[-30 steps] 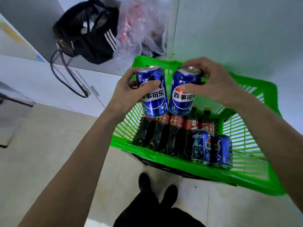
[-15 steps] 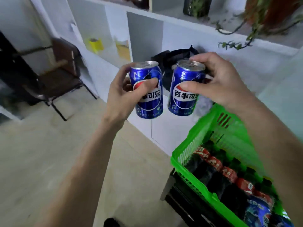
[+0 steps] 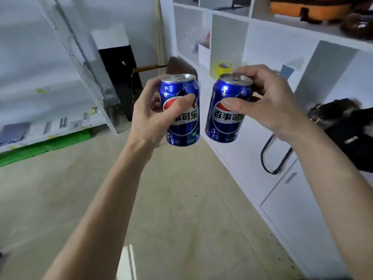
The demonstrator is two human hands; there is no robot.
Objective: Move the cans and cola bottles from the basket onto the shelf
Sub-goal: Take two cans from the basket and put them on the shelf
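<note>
My left hand [image 3: 153, 114] grips a blue Pepsi can [image 3: 182, 126] upright, thumb across its label. My right hand [image 3: 270, 104] holds a second blue Pepsi can [image 3: 224, 126] upright, thumb on the front and fingers over the rim. Both cans hang in the air side by side, a small gap between them, in front of the white shelf unit [image 3: 262, 33] at the right. The green basket is out of view.
A black bag [image 3: 347, 126] with a loop strap sits on the shelf's lower ledge at the right. A yellow tape roll [image 3: 222, 68] lies in a cubby behind the cans. A brown chair [image 3: 177, 63] and a black cabinet [image 3: 119, 77] stand farther back; beige floor below.
The view has swung left and up, away from the basket, which has left the frame. Both hands still hold their cans, now slightly further apart, facing the shelf's cubbies.
</note>
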